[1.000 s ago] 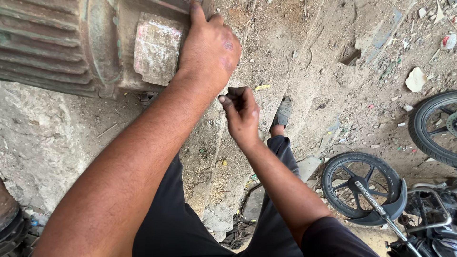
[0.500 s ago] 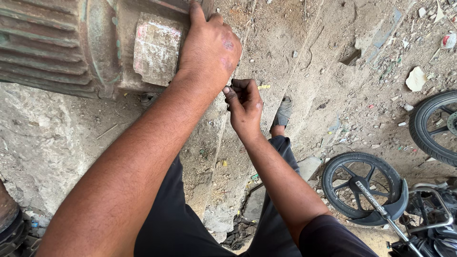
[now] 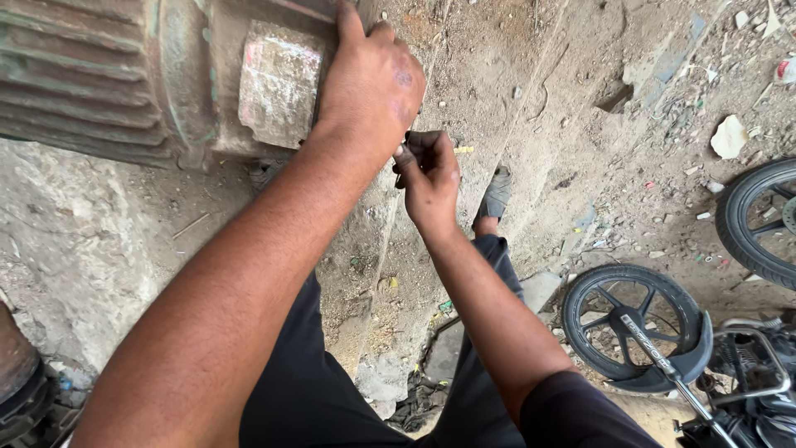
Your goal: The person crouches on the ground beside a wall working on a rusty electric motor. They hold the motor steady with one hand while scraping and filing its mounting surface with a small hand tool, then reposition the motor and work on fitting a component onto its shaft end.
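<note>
The ground (image 3: pixel 580 108) is bare, dusty earth — sandy brown, strewn with small stones, paper scraps (image 3: pixel 730 137) and bits of litter, lit by flat daylight. A rough, pale concrete surface (image 3: pixel 75 249) fills the lower left. At the right stand motorcycle wheels — one black spoked wheel (image 3: pixel 634 323) with a mudguard, another tyre (image 3: pixel 759 220) at the frame's edge.

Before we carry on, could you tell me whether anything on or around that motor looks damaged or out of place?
The motor is rusty, and its side plate is scuffed and caked with grime. Litter and scraps lie scattered over the dirt ground. The left hand rests on the motor.
</note>
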A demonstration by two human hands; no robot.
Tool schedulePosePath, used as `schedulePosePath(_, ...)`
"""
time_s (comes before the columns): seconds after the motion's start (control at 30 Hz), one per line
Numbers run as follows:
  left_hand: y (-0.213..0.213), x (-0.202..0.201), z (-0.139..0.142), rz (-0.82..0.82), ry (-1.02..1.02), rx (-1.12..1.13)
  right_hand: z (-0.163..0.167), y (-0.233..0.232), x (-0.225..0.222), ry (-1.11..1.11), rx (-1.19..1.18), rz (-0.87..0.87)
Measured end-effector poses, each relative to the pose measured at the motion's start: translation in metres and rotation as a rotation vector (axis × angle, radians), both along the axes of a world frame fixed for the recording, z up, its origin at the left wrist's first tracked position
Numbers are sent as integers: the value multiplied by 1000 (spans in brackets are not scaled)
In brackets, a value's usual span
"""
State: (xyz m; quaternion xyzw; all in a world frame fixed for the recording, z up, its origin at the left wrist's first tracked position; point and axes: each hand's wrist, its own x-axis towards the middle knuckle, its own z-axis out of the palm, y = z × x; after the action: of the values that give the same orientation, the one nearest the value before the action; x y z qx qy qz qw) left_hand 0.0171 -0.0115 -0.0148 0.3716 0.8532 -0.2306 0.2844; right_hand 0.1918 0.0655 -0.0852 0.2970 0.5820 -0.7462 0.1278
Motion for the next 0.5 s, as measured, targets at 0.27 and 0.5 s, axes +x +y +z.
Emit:
schedulePosePath(0.27,0,3,3,3,8,16,-5,-3,6,-11,-18,-20)
schedulePosePath(0.5,-2,0,8,-68,-25,-52,-3,-8,18,-120,-53,7)
